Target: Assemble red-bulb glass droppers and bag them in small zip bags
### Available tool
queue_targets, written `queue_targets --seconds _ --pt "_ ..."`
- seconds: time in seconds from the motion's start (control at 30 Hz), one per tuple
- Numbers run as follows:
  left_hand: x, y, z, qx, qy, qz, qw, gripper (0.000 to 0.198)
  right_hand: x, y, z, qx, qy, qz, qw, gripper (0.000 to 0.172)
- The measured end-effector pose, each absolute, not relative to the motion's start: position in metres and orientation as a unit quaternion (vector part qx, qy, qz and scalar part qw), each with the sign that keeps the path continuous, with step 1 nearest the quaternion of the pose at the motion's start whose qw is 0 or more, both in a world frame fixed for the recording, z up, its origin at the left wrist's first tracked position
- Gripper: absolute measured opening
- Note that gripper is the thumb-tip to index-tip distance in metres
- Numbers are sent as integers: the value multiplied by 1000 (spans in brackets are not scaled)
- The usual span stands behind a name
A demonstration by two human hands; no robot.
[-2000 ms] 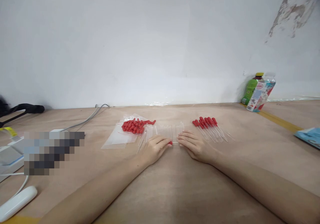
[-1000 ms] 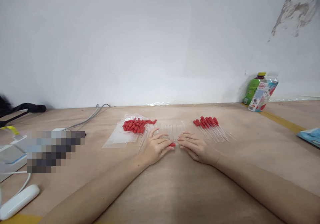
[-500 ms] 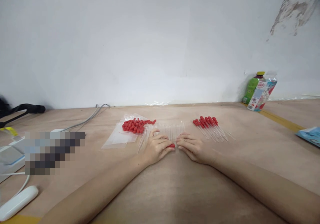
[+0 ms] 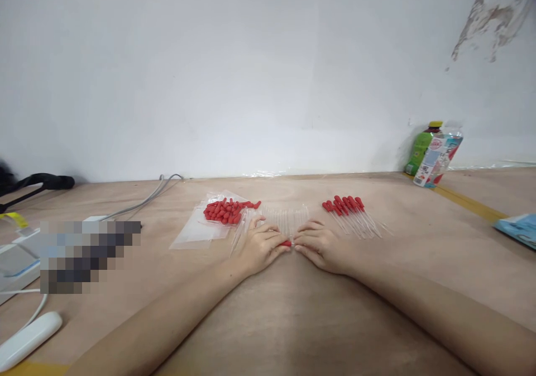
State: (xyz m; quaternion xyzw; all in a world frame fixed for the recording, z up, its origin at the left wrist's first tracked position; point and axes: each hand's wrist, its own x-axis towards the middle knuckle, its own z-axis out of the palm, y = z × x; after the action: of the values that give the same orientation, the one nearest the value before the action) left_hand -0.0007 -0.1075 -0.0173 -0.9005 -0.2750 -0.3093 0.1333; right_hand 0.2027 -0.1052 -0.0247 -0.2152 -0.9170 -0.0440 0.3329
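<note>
Head view: red bulb [image 4: 286,243] pokes, apparently pinched, from left hand [image 4: 260,247].

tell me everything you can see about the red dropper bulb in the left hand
The red dropper bulb looks smooth and rubbery. It lies roughly sideways, low over the wooden tabletop, pinched by the left hand, which hides most of it; only its right end shows. That end faces the right hand, where a short bit of clear tube shows. How far the tube goes in is hidden.

bulbs [image 4: 224,212] and bag [image 4: 190,235] left of tubes [image 4: 288,217]; droppers [image 4: 344,205] right; bottles [image 4: 438,161] behind, farther right.
</note>
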Motion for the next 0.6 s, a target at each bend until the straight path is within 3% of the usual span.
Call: queue_targets --seconds 0.17,0.37,0.6 --pt "-12 -110 -1 -856 -403 -284 158 43 224 -91 2 -441 -844 -86 293 24" --pt "-34 -100 19 -770 -614 -135 107 23 258 -56 14 -714 -676 -27 179 31" --pt "-44 -90 18 -751 -642 -112 106 24 262 -51 4 -757 -642 -35 112 38"
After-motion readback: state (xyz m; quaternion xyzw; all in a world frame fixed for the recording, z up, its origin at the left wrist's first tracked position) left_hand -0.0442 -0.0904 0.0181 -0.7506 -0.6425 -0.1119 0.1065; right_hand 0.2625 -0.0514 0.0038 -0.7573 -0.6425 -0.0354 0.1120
